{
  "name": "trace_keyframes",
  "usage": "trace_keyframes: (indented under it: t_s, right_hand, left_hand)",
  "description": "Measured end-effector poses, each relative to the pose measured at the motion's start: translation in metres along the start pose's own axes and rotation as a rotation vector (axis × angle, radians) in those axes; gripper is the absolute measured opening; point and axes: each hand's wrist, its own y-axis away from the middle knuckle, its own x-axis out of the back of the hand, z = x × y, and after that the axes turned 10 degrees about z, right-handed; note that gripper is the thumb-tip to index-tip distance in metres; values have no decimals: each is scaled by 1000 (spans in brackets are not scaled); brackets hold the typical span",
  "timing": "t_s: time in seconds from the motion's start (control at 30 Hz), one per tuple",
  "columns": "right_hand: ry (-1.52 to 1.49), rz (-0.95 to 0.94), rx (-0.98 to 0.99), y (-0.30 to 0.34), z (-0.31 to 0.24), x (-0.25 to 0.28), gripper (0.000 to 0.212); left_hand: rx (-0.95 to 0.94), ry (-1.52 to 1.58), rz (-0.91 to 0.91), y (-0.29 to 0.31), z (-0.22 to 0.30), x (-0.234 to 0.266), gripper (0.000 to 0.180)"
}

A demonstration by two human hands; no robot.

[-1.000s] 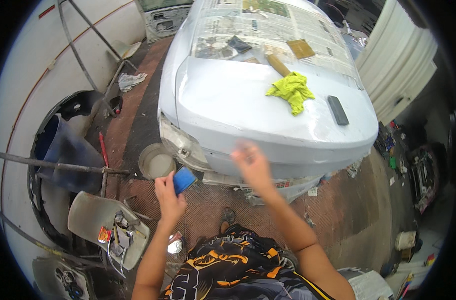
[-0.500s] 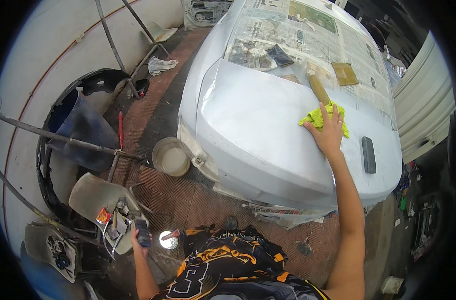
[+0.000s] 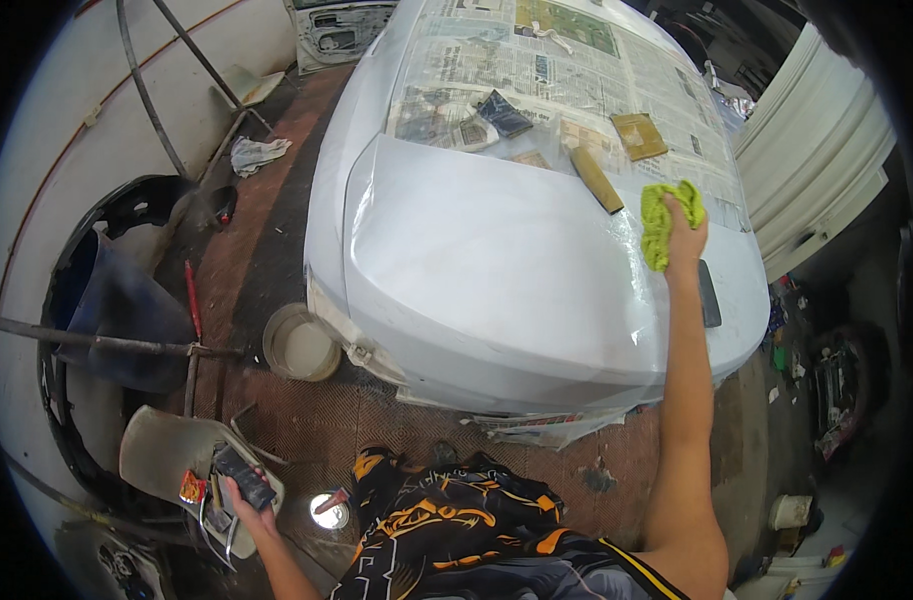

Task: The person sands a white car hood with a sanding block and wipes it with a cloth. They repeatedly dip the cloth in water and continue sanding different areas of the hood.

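My right hand (image 3: 688, 238) is closed round a bunched yellow-green cloth (image 3: 658, 232), above the right part of a car's pale grey rear lid (image 3: 477, 260). Beside that wrist, partly hidden, a dark grey block (image 3: 711, 300) lies on the lid. Left of the cloth rests a long tan block (image 3: 596, 181). Low on the left, my left hand (image 3: 260, 516) grips a dark grey rectangular pad (image 3: 243, 475) above a chair. Farther up, a dark folded sheet (image 3: 504, 114) and a brown square sheet (image 3: 639, 136) lie on newspaper (image 3: 467, 65) covering the rear window.
A bucket of cloudy liquid (image 3: 302, 342) stands by the car's left rear corner. Below my left hand, the chair (image 3: 157, 440) carries small items. An open round tin (image 3: 329, 510) sits near my legs. Metal poles (image 3: 97, 335) and a loose black bumper (image 3: 52, 380) line the left wall.
My right hand has lifted the cloth off the lid and gathered it into its grip. My left hand has turned the dark pad. The view has shifted right.
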Motion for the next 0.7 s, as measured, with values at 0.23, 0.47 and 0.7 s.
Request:
trace_keyframes:
  t_s: [0.23, 0.47, 0.7]
  right_hand:
    - [-69, -27, -206, 78, -47, -7, 44]
    - [-207, -248, -353, 245, -111, -109, 53]
    - [-440, -667, -801, 406, -123, -215, 72]
  left_hand:
    - [8, -131, -164, -82, 16, -31, 63]
    - [164, -266, -327, -121, 37, -127, 62]
    - [400, -61, -505, -130, 35, -204, 57]
